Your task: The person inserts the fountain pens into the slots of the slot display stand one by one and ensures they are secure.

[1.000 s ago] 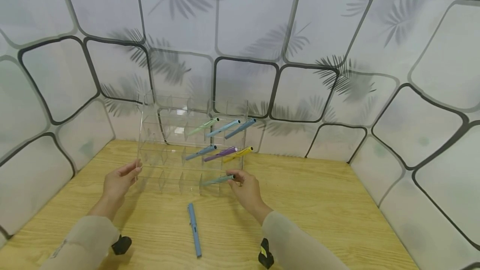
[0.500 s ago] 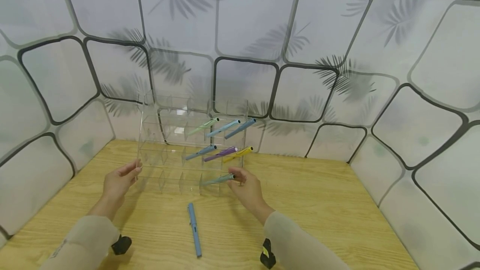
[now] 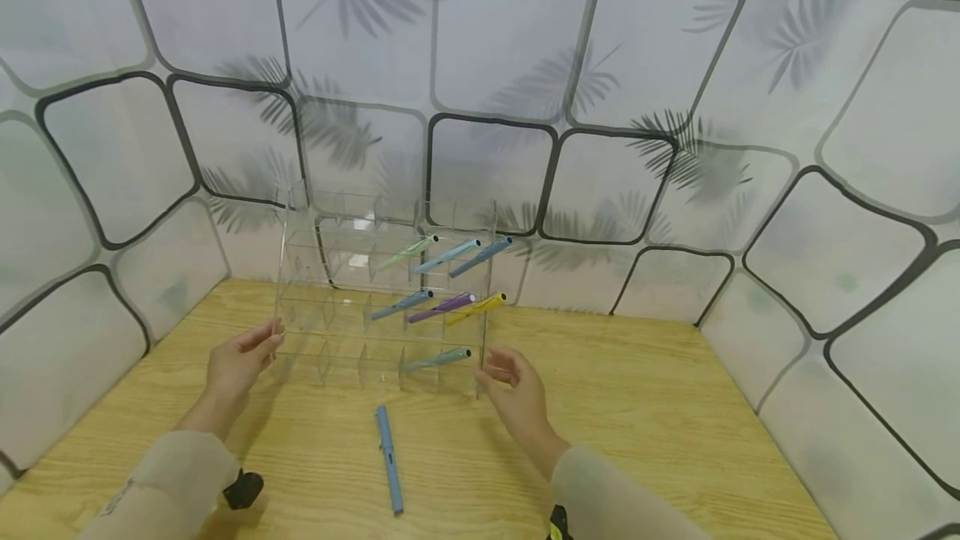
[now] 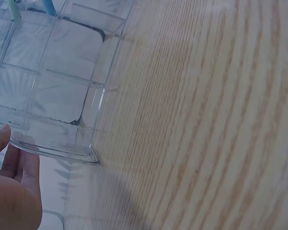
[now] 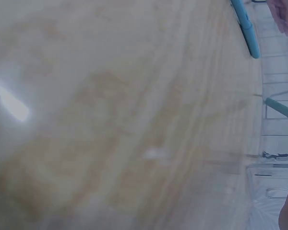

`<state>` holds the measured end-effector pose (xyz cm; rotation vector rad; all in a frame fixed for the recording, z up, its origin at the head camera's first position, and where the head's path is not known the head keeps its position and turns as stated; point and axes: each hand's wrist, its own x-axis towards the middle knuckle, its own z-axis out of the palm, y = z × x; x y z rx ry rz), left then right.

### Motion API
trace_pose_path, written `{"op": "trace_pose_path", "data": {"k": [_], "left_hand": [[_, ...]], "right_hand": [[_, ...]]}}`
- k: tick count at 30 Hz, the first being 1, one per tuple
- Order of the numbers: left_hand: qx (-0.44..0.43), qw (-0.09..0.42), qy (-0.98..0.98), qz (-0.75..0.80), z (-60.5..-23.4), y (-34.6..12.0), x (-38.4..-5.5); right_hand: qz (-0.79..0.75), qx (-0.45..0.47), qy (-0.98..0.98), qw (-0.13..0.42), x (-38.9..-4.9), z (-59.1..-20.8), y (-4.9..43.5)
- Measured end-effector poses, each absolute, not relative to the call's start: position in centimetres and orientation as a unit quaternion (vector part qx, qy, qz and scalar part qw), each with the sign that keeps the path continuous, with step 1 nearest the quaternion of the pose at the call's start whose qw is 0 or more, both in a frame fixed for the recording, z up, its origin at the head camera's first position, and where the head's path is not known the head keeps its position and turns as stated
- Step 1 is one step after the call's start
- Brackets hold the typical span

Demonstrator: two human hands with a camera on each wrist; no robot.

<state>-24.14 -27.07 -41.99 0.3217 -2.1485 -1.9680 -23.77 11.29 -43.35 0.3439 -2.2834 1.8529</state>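
Observation:
A clear acrylic pen rack point(image 3: 345, 369) with stepped, divided tiers stands on the table. My left hand point(image 3: 238, 363) pinches its left side edge between thumb and fingers, also seen in the left wrist view, where the hand point(image 4: 14, 187) is at the panel's rim. My right hand point(image 3: 517, 394) is just beside the rack's right edge, fingers loosely bent and holding nothing. Left of it, a pale teal pen point(image 3: 438, 359) lies slanted in the lowest tier. A blue pen point(image 3: 389, 461) lies on the table in front of the rack, cap end away from me.
The middle tier bears a blue pen point(image 3: 402, 305), a purple pen point(image 3: 441, 308) and a yellow pen point(image 3: 477, 308). Above them rest a green pen point(image 3: 407, 252), a light blue pen point(image 3: 447, 257) and a darker blue pen point(image 3: 482, 257). Patterned curtain point(image 3: 495, 40) encloses the wooden table point(image 3: 637, 407).
My right hand has let go of the pale teal pen and moved right, away from it. The pen stays in the lowest tier. My left hand has not moved.

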Motion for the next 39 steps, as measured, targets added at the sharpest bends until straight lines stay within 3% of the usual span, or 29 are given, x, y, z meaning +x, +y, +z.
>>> {"op": "trace_pose_path", "data": {"k": [12, 29, 39], "left_hand": [[0.114, 0.104, -0.730, -0.666, -41.9, -27.1, -24.2], [0.120, 0.095, -0.739, -0.657, -41.9, -26.9, -24.1], [0.117, 0.095, -0.728, -0.669, -41.7, -26.8, -24.0]], "right_hand": [[0.653, 0.098, -0.751, 0.000, -21.6, -45.6, 10.6], [0.592, 0.153, -0.788, -0.077, -20.4, -46.0, 5.6], [0.562, 0.155, -0.808, -0.092, -20.6, -45.9, 3.4]]}}
